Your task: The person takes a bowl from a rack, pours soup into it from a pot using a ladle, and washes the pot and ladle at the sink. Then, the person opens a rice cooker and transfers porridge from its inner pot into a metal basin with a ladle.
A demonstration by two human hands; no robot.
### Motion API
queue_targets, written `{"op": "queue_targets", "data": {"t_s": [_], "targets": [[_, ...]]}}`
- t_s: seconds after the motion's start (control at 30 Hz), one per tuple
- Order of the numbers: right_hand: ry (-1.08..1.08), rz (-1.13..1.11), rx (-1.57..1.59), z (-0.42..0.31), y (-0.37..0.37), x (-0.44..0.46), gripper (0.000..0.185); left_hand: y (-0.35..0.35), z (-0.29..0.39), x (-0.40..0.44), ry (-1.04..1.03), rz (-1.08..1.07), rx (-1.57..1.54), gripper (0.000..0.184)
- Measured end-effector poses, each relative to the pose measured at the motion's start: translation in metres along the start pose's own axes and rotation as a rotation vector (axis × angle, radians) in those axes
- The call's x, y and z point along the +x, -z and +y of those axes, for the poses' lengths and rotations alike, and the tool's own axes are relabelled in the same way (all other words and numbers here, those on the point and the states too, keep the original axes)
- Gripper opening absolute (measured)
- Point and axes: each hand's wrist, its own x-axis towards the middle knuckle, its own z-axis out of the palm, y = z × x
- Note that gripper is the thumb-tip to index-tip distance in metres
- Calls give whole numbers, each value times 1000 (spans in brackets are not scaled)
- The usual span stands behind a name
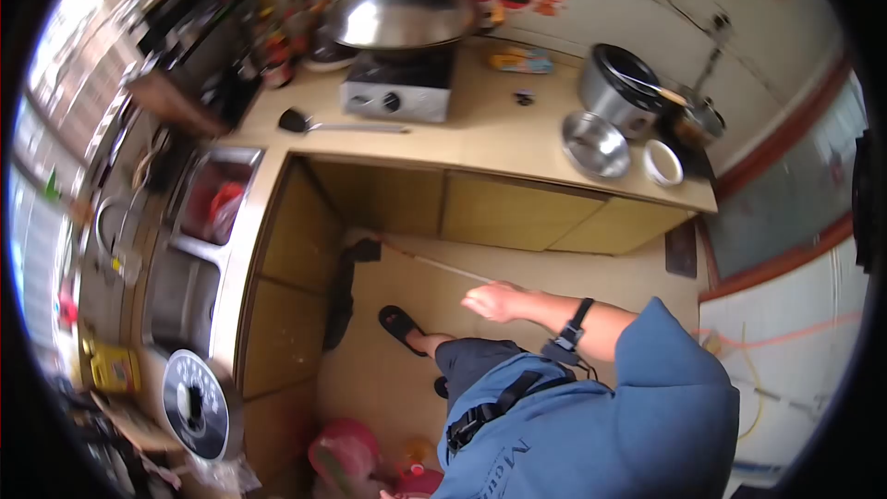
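My right hand (494, 301) is closed around a thin pale stick (453, 269), which slants toward the left-hand cabinets. At the stick's far end, dark cloth (342, 291) lies on the floor against the cabinet side. Only a sliver of my left hand (386, 495) shows at the bottom edge, near a pink basin (346, 451); its fingers are mostly cut off. One foot in a black slipper (401, 330) stands on the floor between the cloth and my body.
A counter (499, 143) above yellow cabinets holds a burner (397, 91) under a domed lid (405, 11), a spatula, a cooker (621, 91) and bowls. Double sinks (185, 300) and a round-faced metal object (196, 405) stand at left. A framed door is at right.
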Motion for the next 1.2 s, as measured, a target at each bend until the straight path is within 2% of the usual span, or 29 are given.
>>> {"op": "queue_targets", "data": {"t_s": [0.07, 0.1, 0.13, 0.17, 0.23, 0.27, 0.33, 0.37, 0.43, 0.47, 0.5, 0.57, 0.6, 0.63, 0.67, 0.73, 0.77, 0.83, 0.9, 0.97, 1.03, 1.1, 1.17, 1.2], "targets": [[-127, 253, 195, 56, 2, -58, 30, 9, 49, -6, -13, -14, 101, 52], [-222, 287, 188, 77, 7, -84, 33, -1, 72, -7, -38, -16, 141, 52], [-316, 317, 183, 90, 16, -109, 42, -26, 102, -15, -267, 41, 283, 56], [-335, 343, 207, 103, 16, -129, 42, -52, 126, -19, -496, 91, 415, 60], [-490, 403, 269, 133, 22, -162, 53, -108, 152, -10, -475, 49, 124, 32], [-521, 380, 221, 155, 17, -171, 57, -136, 164, -11, -492, 44, 135, 32], [-544, 345, 218, 176, 27, -189, 57, -187, 185, -27, -557, -145, 84, 32], [-563, 293, 208, 188, 29, -197, 56, -212, 195, -51, -565, -140, 92, 32], [-554, 329, 184, 222, 33, -205, 58, -256, 208, -101, -126, -456, -251, 39], [-558, 301, 242, 231, 47, -213, 58, -266, 202, -81, -396, -61, 600, 39], [-560, 270, 296, 243, 60, -219, 58, -283, 191, -81, -855, 217, 1256, 43], [-528, 283, 245, 276, 78, -225, 56, -329, 194, -97, -957, 181, 1257, 35], [-543, 278, 363, 296, 90, -224, 57, -359, 204, -117, -951, 193, 1265, 35], [-560, 269, 477, 313, 97, -226, 57, -396, 215, -142, -968, 78, 1182, 36], [-533, 446, 554, 344, 86, -214, 56, -431, 225, -168, -976, -33, 1096, 36], [-520, 573, 1183, 351, 122, -196, 51, -488, 236, -208, -1035, -193, 939, 33], [-558, 564, 1307, 356, 141, -183, 49, -516, 240, -223, -1094, -245, 863, 31], [-585, 549, 1441, 364, 172, -153, 46, -559, 253, -283, -1302, -277, 1055, 39], [-631, 587, 1612, 367, 184, -123, 40, -585, 261, -315, -1282, -339, 1235, 41], [-641, 624, 1564, 367, 177, -98, 38, -596, 264, -306, -1264, -348, 1331, 40], [-665, 751, 1500, 346, 176, -92, 37, -596, 267, -289, -1284, -381, 1379, 41], [-666, 733, 1356, 335, 173, -104, 38, -584, 274, -258, -1327, -389, 1448, 35], [-526, 817, 1225, 318, 168, -141, 39, -563, 291, -224, -1354, -409, 1765, 25], [-468, 854, 1114, 315, 163, -165, 38, -547, 301, -166, -1447, -429, 2061, 23]]}}
